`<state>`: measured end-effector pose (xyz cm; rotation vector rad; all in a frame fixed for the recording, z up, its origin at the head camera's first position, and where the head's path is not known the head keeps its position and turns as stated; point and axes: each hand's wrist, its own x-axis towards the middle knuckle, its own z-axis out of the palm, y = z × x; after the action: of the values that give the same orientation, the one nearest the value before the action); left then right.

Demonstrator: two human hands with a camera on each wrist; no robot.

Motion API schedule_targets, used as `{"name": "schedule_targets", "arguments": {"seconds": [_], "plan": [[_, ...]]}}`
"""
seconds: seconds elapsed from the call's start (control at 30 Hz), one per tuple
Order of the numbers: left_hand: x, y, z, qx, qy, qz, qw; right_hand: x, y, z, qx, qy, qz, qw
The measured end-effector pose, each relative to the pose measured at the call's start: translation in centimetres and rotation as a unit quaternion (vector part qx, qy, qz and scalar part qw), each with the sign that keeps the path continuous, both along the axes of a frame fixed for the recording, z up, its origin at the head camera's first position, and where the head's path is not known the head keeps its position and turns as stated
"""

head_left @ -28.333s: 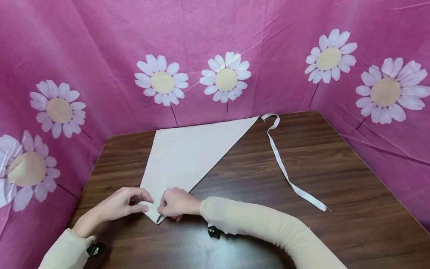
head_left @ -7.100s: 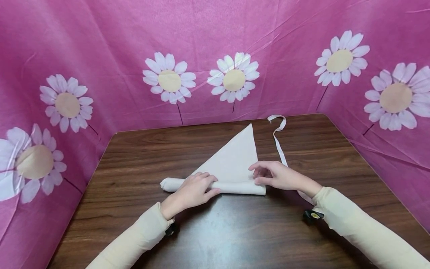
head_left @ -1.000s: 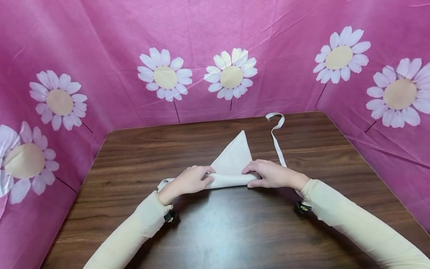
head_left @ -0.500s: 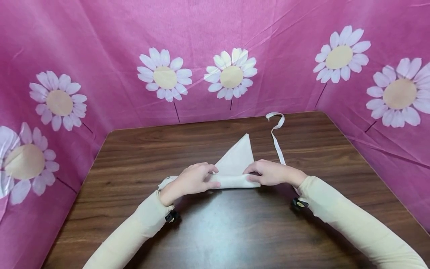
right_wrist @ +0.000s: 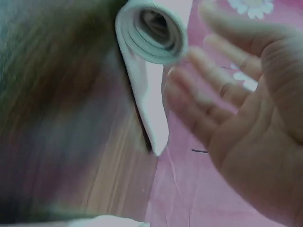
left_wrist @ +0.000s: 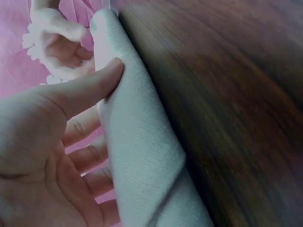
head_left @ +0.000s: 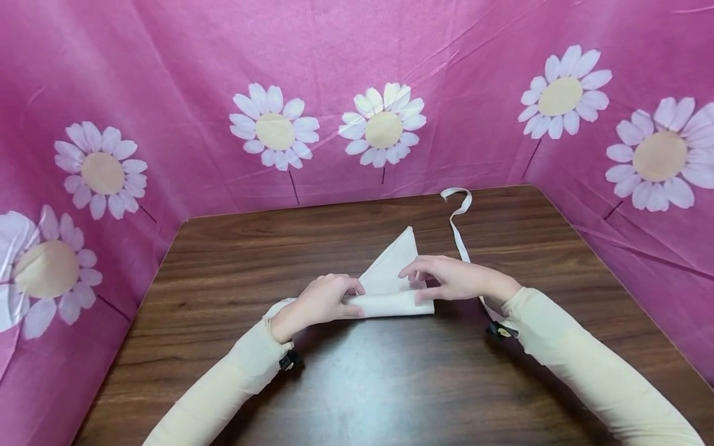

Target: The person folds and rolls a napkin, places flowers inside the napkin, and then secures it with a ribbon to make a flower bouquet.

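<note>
Brown wooden counter (head_left: 357, 384) bears a left-to-right white cloth roll (head_left: 390, 304); left hand (head_left: 323, 300) clasps it, right hand (head_left: 454, 277) loose by its right end.

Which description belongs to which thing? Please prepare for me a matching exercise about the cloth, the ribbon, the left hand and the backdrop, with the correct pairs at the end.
Column one
1. cloth
2. ribbon
3. left hand
4. backdrop

Column two
A. pink, with a flower pattern
B. partly rolled, one pointed corner spread out beyond the roll
C. has its thumb on the cloth
D. white and narrow, curved at its far end

Pairs: 1-B, 2-D, 3-C, 4-A
</note>
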<state>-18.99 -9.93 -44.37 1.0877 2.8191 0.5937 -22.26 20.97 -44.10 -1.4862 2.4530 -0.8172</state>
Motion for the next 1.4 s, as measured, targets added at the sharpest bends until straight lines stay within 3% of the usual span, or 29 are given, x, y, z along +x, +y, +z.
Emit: {"name": "schedule_targets", "arguments": {"seconds": [0.13,0.33,0.57,0.77,1.1,1.4], "plan": [[-0.7,-0.3,-0.1,0.010,-0.016,-0.017,0.9997,0.6,0.1,-0.2,0.005,-0.011,0.020,1.000],[-1.5,-0.5,0.0,0.011,-0.056,-0.025,0.9981,1.1,-0.1,-1.1,0.022,0.022,0.012,0.999],[-1.5,-0.6,0.0,0.011,-0.044,-0.035,0.9984,0.9,0.1,-1.4,-0.004,0.026,0.009,1.000],[-0.8,-0.4,-0.1,-0.001,-0.034,-0.017,0.9993,0.5,0.0,-1.5,-0.018,0.038,0.001,0.999],[-0.1,0.1,0.3,-0.015,-0.016,-0.010,0.9997,0.4,0.2,-1.5,-0.007,-0.026,-0.050,0.998],[-0.4,-0.1,0.5,-0.006,-0.040,-0.014,0.9991,0.5,0.4,-0.9,-0.033,0.036,-0.040,0.998]]}}
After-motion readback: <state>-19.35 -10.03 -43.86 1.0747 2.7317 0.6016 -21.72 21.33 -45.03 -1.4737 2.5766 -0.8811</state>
